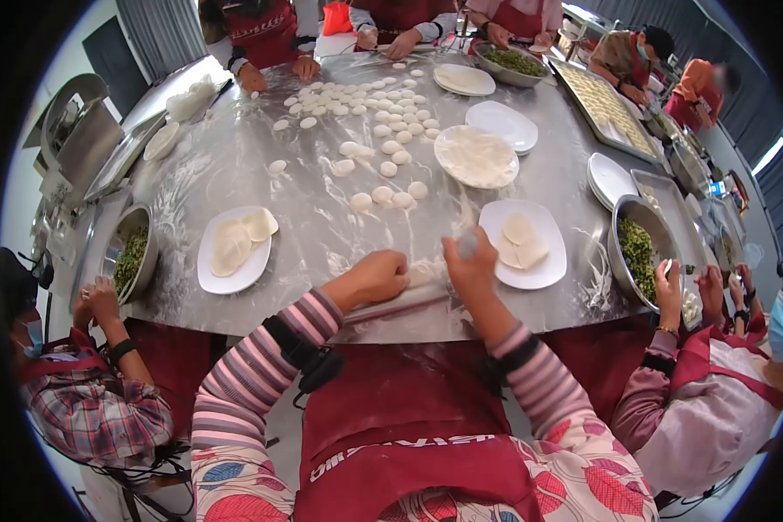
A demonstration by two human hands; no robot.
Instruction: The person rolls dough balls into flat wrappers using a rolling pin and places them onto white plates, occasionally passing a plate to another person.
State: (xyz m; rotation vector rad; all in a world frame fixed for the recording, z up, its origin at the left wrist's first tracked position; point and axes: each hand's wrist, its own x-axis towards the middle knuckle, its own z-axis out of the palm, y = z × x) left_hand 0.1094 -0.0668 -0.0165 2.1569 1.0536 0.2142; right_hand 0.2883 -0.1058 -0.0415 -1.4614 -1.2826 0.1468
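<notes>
At the near edge of the floured metal table, my left hand (378, 277) is closed in a fist, and whatever it grips is hidden. My right hand (472, 265) is closed around a rolling pin (468, 245), whose rounded end shows at the top of the fist. Between my hands lies a pale, floury patch (424, 273), blurred. Thin dough wrappers (520, 241) rest on a white square plate (554, 268) beside my right hand. Farther left, more wrappers (232, 247) lie on another white plate (209, 277).
Several dough pieces (383, 197) are spread over the table (304, 187) beyond my hands. A bowl of green filling (637, 252) stands at the right, another (130, 259) at the left. A tray of dumplings (605, 109) is at the back right. Co-workers stand or sit around the table.
</notes>
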